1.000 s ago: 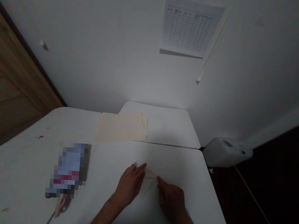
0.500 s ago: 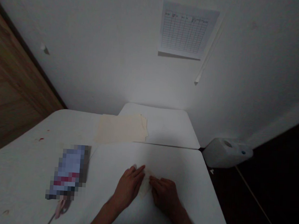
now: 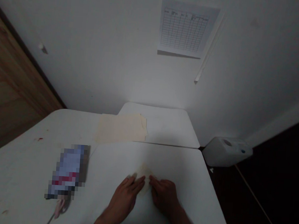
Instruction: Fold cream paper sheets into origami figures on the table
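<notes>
The left hand (image 3: 124,197) and right hand (image 3: 164,195) lie palm down, wrists low and angled inward, fingers extended and loosely together. Neither hand is closed; the fingertips of each rest against opposite sides of a small folded piece (image 3: 144,180) of pale cream, thin, soft-looking material, paper or cloth, which lies flat on the white, smooth worktop (image 3: 115,160). Whether the fingers pinch it or only press it, the picture doesn't settle.

Left of the folded piece lies a pixelated, blurred blue-and-red object (image 3: 68,171), with a pink looped handle (image 3: 60,207) at its near end. Beyond the folded piece, a larger cream sheet (image 3: 121,128) with a slightly crumpled corner lies flat across the seam where a second white worktop (image 3: 164,125) meets the first. Further right of it, a white plastic container (image 3: 226,152) with a round opening and a small blue dot stands off the worktop's edge. Farthest away, a printed grid chart (image 3: 184,28) hangs on the white wall (image 3: 112,61), and a wooden door (image 3: 13,78) runs along the left.
</notes>
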A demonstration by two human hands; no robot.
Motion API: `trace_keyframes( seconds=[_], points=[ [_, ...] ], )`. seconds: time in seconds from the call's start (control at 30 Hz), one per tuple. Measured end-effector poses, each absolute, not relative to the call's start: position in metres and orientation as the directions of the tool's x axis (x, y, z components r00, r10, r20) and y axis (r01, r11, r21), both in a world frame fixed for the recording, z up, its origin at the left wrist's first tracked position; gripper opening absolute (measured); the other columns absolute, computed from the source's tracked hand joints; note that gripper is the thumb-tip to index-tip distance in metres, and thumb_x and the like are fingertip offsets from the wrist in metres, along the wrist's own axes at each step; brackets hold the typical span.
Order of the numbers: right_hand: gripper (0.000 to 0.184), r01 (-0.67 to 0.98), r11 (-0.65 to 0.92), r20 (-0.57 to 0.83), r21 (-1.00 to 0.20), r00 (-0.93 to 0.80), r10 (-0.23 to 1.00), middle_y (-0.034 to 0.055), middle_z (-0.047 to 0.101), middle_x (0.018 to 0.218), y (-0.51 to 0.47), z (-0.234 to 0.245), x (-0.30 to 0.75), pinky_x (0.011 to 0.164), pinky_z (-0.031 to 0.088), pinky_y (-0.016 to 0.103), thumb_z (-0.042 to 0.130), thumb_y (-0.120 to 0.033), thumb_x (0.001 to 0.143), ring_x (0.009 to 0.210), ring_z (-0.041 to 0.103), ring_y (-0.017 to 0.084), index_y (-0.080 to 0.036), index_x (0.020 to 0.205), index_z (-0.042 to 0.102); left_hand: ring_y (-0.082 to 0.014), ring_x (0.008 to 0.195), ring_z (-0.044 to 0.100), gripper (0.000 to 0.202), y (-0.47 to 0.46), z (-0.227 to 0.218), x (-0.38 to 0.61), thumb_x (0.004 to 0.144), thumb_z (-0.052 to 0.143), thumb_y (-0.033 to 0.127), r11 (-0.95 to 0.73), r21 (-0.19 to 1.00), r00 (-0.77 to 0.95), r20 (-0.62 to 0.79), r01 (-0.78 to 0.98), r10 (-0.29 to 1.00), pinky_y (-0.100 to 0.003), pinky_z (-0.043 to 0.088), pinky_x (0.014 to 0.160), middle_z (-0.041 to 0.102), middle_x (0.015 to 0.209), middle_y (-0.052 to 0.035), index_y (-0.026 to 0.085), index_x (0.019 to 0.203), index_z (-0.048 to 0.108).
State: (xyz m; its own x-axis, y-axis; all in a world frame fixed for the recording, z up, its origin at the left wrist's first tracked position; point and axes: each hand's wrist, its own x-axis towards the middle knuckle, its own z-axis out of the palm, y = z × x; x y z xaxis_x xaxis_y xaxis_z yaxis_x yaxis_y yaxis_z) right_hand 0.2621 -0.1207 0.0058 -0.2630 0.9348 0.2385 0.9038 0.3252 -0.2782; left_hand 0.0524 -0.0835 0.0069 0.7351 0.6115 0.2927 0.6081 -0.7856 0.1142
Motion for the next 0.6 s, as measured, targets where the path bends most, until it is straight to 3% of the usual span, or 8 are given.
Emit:
trace_keyframes(
  seconds=[0.1, 0.3, 0.43, 0.6],
  points=[
    [0.038, 0.909, 0.308, 0.249, -0.281, -0.241, 0.938, 0.0036, 0.073, 0.104, -0.121, 0.006, 0.262, 0.07, 0.047, 0.024, 0.052, -0.017, 0.085, 0.071, 0.066, 0.016, -0.024, 0.121, 0.061, -0.026, 0.114, 0.055, 0.053, -0.084, 0.01, 0.046, 0.078, 0.044, 0.002, -0.746, 0.137, 0.687, 0.308, 0.652, 0.658, -0.042, 0.049, 0.093, 0.063, 0.128, -0.0016, 0.022, 0.126, 0.058],
    [0.038, 0.907, 0.322, 0.273, -0.27, -0.249, 0.929, 0.0046, 0.073, 0.105, -0.12, 0.005, 0.264, 0.069, 0.047, 0.024, 0.05, -0.018, 0.086, 0.07, 0.067, 0.015, -0.025, 0.121, 0.062, -0.0222, 0.083, 0.06, 0.045, -0.086, 0.015, 0.024, 0.085, 0.043, 0.008, -0.674, 0.176, 0.608, 0.316, 0.717, 0.729, -0.036, 0.055, 0.074, 0.067, 0.12, -0.0044, 0.022, 0.126, 0.056],
    [0.036, 0.917, 0.294, 0.24, -0.269, -0.232, 0.943, 0.005, 0.075, 0.096, -0.12, 0.005, 0.264, 0.068, 0.047, 0.025, 0.048, -0.02, 0.088, 0.068, 0.067, 0.017, -0.023, 0.122, 0.062, -0.0224, 0.081, 0.059, 0.045, -0.088, 0.011, 0.015, 0.086, 0.044, 0.01, -0.677, 0.201, 0.59, 0.358, 0.708, 0.724, -0.036, 0.055, 0.072, 0.067, 0.12, -0.0044, 0.023, 0.128, 0.054],
    [0.037, 0.902, 0.341, 0.236, -0.266, -0.282, 0.93, 0.0065, 0.069, 0.115, -0.121, 0.012, 0.253, 0.075, 0.05, 0.028, 0.046, -0.015, 0.086, 0.081, 0.068, 0.018, -0.021, 0.118, 0.062, -0.0217, 0.082, 0.059, 0.045, -0.089, 0.007, 0.015, 0.086, 0.046, 0.011, -0.681, 0.224, 0.582, 0.379, 0.697, 0.72, -0.035, 0.055, 0.074, 0.067, 0.121, -0.0045, 0.023, 0.129, 0.054]
  ],
)
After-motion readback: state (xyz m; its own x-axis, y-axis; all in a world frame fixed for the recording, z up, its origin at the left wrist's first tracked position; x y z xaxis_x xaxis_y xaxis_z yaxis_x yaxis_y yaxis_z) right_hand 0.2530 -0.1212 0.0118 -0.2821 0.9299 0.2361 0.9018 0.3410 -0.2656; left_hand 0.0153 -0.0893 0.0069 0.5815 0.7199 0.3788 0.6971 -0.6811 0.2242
